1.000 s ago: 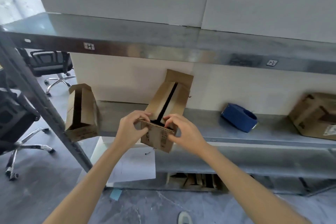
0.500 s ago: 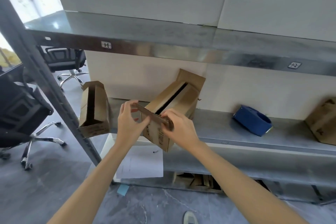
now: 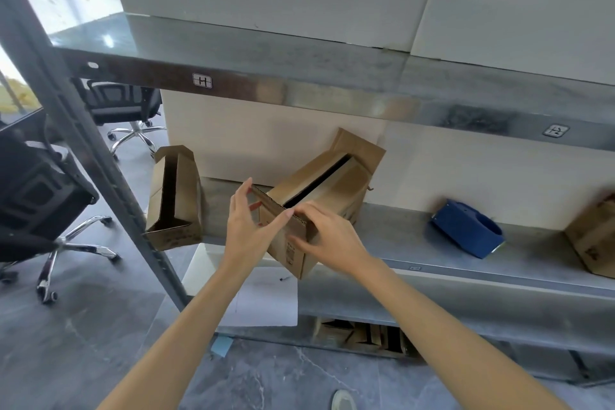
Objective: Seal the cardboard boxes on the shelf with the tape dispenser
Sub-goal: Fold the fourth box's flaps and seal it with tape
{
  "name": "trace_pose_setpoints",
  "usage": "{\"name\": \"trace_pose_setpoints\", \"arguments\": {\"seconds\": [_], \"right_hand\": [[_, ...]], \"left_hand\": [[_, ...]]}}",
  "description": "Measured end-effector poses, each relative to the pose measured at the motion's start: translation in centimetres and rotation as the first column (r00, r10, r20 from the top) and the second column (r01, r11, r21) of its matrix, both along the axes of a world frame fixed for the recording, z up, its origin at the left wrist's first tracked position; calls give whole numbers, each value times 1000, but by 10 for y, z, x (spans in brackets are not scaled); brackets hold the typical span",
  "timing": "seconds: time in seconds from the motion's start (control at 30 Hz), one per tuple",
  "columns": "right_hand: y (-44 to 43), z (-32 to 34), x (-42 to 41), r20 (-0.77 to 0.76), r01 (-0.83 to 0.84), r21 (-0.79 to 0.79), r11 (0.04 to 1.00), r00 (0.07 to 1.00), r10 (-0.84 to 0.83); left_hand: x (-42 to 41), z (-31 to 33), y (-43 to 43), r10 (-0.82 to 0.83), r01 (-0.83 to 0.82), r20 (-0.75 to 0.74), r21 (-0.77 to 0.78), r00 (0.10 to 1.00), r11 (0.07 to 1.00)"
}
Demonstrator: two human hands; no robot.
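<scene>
Grey metal shelf (image 3: 432,236) fills most of our view, and the work sits on its middle level. Two black office chairs (image 3: 36,196) stand on the floor to the left, beyond the slanting post. We count three cardboard boxes on that level. The left box (image 3: 174,203) is at the shelf's end by the post, on end with its opening toward us. The middle box (image 3: 326,183) lies tilted, its far flap against the wall and its near end jutting over the front edge, with a dark slit between its long flaps. The right box (image 3: 592,243) is cut off by the frame. The blue tape dispenser (image 3: 466,230) lies between the middle and right boxes, well apart from both hands. The left hand (image 3: 248,230) pinches the middle box's near flap, fingers straight behind it and thumb on its edge. The right hand (image 3: 329,236) grips the same corner, fingers curled over the top and thumb on the front face.
</scene>
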State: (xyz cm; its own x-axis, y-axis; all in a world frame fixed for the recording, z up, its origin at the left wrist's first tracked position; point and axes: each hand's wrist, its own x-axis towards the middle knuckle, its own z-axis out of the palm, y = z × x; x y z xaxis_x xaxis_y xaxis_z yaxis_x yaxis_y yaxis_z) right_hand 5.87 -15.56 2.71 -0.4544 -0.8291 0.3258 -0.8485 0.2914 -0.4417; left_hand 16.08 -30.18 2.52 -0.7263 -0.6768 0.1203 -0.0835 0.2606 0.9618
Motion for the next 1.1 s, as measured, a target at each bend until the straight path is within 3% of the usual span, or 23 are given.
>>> {"name": "trace_pose_setpoints", "arguments": {"seconds": [0.27, 0.83, 1.1], "right_hand": [[21, 4, -21, 9, -18, 105, 994, 1000, 17], [53, -2, -104, 13, 299, 198, 934, 952, -307], [65, -7, -103, -112, 380, 148, 913, 924, -366]], "left_hand": [[-14, 6, 1, 25, -30, 63, 83, 998, 996], [-34, 13, -23, -99, 113, -72, 232, 992, 966], [-61, 23, -32, -138, 147, -51, 259, 989, 955]]}}
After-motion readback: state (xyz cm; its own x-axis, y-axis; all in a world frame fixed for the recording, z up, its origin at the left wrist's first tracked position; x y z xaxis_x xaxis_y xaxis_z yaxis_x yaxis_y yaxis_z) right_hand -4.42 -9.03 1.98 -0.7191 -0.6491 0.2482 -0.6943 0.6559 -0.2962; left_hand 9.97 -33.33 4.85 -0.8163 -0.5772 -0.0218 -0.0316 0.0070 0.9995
